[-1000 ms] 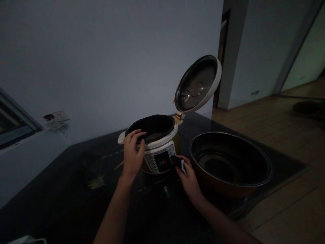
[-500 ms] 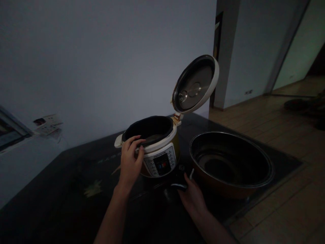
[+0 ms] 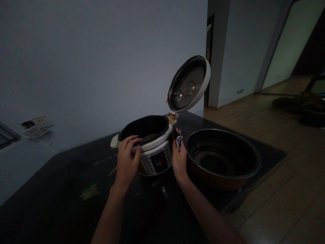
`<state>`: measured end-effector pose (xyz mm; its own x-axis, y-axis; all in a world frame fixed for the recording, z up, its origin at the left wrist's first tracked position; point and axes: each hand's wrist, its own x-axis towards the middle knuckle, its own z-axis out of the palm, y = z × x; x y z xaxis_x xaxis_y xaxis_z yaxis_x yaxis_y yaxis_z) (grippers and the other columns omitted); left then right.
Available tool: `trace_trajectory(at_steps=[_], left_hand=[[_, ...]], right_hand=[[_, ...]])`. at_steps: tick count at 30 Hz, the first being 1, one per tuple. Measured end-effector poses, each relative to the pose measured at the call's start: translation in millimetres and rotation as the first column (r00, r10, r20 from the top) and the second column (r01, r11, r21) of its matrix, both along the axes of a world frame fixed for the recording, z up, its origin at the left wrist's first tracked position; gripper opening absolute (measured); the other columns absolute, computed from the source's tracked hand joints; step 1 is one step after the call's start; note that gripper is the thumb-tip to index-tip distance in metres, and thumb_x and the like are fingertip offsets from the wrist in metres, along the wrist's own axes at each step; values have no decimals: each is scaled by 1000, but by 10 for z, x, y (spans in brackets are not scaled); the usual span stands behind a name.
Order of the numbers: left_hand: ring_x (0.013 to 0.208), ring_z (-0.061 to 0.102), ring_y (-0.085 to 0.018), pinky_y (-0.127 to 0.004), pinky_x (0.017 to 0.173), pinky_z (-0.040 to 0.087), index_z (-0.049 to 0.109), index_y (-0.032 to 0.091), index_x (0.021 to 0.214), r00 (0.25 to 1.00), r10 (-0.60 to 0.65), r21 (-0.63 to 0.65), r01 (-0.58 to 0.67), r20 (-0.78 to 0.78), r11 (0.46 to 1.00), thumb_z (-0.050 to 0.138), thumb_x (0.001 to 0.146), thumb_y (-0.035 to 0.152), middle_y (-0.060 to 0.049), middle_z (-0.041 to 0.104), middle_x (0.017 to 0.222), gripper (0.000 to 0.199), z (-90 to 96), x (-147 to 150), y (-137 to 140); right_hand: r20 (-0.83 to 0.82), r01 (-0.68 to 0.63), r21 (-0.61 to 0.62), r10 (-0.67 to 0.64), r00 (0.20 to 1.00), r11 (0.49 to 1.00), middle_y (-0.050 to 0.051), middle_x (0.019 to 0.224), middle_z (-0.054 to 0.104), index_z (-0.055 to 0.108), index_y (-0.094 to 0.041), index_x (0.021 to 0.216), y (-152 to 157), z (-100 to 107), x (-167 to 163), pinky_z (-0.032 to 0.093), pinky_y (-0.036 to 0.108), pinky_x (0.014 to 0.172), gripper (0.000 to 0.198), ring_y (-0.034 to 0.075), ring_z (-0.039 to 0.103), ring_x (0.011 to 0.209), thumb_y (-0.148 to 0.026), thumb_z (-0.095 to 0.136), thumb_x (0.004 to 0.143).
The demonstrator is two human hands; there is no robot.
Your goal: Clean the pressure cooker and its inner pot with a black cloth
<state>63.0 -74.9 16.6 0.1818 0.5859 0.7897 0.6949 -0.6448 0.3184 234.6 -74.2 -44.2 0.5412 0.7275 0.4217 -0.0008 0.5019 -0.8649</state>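
Note:
An electric pressure cooker (image 3: 154, 162) with a white rim and a front control panel stands on the dark counter, its round lid (image 3: 190, 84) raised at the right on a hinge. My left hand (image 3: 128, 159) grips the front-left rim, fingertips over the edge of the dark inner pot (image 3: 144, 127). Against the cooker's right side, my right hand (image 3: 179, 161) is closed on a dark cloth-like thing with a white edge (image 3: 178, 140); its exact kind is unclear in the dim light. The pot's inside is mostly in shadow.
A large dark basin (image 3: 223, 181) stands right of the cooker, near the counter's right edge. A pale leaf-shaped mark (image 3: 88, 190) shows on the dark counter (image 3: 149, 217) at the left. A wall (image 3: 101, 67) rises behind, with a socket plate (image 3: 42, 127) at left.
My right hand has risen from low in front of the basin to the cooker's right side, carrying the dark cloth-like thing. My left hand stays on the rim. The view has shifted slightly right.

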Motion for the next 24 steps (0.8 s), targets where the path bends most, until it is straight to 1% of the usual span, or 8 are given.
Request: trace_trajectory(at_steps=[1,3,8,11,14,18,20,24], left_hand=[[118,54,-26,-47,103,40,65,21,106,1000,2,4,-2,-2,1000,48,93,25,-10,63,119,21,3,-4,-1],[117,55,-26,-46,103,40,64,20,107,1000,6,7,-6,5,1000,48,93,25,-11,63,119,22,8,-7,-4],[118,54,-25,-46,104,40,62,18,111,1000,18,-5,-18,0,1000,48,94,23,-11,62,120,23,28,7,-30],[119,54,-25,-45,105,40,60,17,114,999,32,-22,-32,-3,999,47,94,22,-11,62,120,25,40,13,-44],[118,54,-24,-44,104,41,59,16,116,999,31,-18,-31,13,999,48,93,21,-12,63,120,26,46,14,-45],[118,55,-24,-45,104,41,60,17,115,999,32,-10,-32,12,999,48,93,22,-11,63,119,25,47,10,-40],[117,55,-24,-45,103,41,60,17,114,999,31,-4,-31,10,1000,47,93,22,-11,63,119,25,49,4,-40],[118,55,-25,-45,104,41,60,18,114,1000,26,6,-26,3,1000,47,94,23,-11,63,120,25,59,-14,-41]], right_hand=[[46,11,15,-12,999,1000,9,155,37,49,-17,140,4,27,-7,12,48,122,53,20,23,148,-44,41,96],[109,-3,28,0,994,1000,9,155,37,49,-17,140,-11,12,-34,13,47,122,50,19,22,148,-41,40,97],[116,-52,-21,54,992,998,12,153,39,41,-19,143,-107,-209,-76,26,49,119,56,23,34,143,-36,54,91],[158,-65,-35,69,985,997,12,150,45,43,-20,141,-142,-308,-15,31,50,117,58,26,41,139,-30,59,86],[275,-84,-6,82,958,996,11,151,43,44,-21,143,-149,-368,75,31,51,117,59,27,40,140,-24,56,85],[437,-65,48,37,899,997,7,154,39,40,-24,147,-129,-410,144,31,50,116,65,25,36,141,-17,54,84],[449,-29,42,7,893,999,7,152,42,43,-25,146,-101,-408,144,32,49,115,60,25,38,138,-20,53,87],[367,58,33,-66,928,998,10,142,49,51,-24,139,-19,-355,100,32,49,114,49,25,43,132,-32,54,91]])
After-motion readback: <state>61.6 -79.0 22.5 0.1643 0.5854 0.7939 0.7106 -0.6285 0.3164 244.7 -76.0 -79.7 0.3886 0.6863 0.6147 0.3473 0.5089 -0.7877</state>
